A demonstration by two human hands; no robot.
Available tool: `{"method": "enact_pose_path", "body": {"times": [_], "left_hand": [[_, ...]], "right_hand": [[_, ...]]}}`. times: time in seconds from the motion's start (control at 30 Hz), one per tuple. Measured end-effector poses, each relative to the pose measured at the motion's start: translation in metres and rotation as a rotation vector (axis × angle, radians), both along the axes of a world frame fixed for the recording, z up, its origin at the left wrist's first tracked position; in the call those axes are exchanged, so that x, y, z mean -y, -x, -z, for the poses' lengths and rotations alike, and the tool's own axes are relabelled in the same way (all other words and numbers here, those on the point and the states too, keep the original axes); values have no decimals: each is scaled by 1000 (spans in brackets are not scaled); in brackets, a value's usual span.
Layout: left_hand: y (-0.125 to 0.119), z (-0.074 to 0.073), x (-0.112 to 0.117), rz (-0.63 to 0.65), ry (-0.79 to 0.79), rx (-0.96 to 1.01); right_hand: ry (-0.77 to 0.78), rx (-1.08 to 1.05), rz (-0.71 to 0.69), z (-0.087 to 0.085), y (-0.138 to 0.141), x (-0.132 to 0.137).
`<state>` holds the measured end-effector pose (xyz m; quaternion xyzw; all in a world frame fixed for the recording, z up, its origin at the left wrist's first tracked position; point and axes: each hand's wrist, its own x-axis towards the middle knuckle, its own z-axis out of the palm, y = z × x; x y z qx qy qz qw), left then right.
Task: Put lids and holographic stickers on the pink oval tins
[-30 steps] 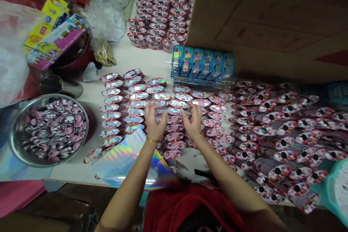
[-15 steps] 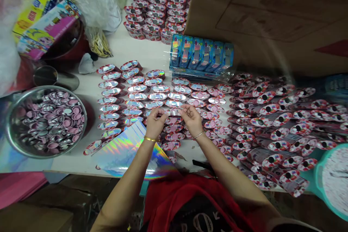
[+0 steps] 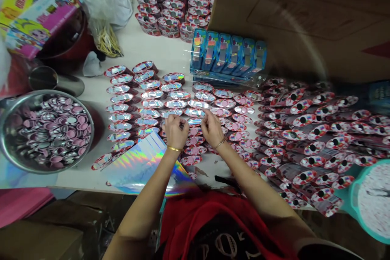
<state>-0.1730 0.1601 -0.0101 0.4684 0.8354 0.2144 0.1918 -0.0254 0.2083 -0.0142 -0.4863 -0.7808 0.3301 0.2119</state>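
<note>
My left hand (image 3: 174,131) and my right hand (image 3: 211,128) are close together over rows of small oval tins (image 3: 170,94) laid on a white table (image 3: 143,55). Both hands have their fingers curled, pinching a small shiny oval piece (image 3: 193,122) between them just above the tins. The tins to the left have holographic silver tops. The ones under and right of my hands show pink tops (image 3: 224,103). A holographic foil sheet (image 3: 143,166) lies by my left forearm.
A steel bowl (image 3: 9,154) of pink and silver discs sits at the left. Blue boxed packs (image 3: 228,55) stand behind the rows, stacked tins (image 3: 170,6) farther back. Red-white spotted packets (image 3: 310,138) cover the right. A cardboard box (image 3: 304,16) rises at upper right, a teal scale (image 3: 370,201) at lower right.
My hands rose with the shiny piece pinched between them, then came back down onto the tins. The view has shifted slightly downward.
</note>
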Motion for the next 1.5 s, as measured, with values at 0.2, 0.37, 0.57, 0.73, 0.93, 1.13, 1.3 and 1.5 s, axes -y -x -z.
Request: {"method": "enact_pose_path", "body": {"times": [0.2,0.37,0.57,0.73,0.93,1.13,1.3,1.5], "left_hand": [[-8,-1,0,-78,51,-95],[39,-14,43,-47,-193,44],[111,-16,144,-64,17,-205],[119,-2,162,-82,24,-190],[121,-17,159,33,-81,-101],[108,-19,167,163,-158,-202],[77,-19,180,162,-232,-195],[38,-46,221,135,-383,63]], "right_hand": [[-78,331,-31,4,9,2],[-65,155,-16,-7,5,9],[9,16,-196,-25,55,47],[-55,114,-517,-34,128,72],[-29,306,-802,-40,156,78],[2,401,-718,-46,140,78],[1,454,-672,-49,128,78],[2,421,-612,-55,106,80]]}}
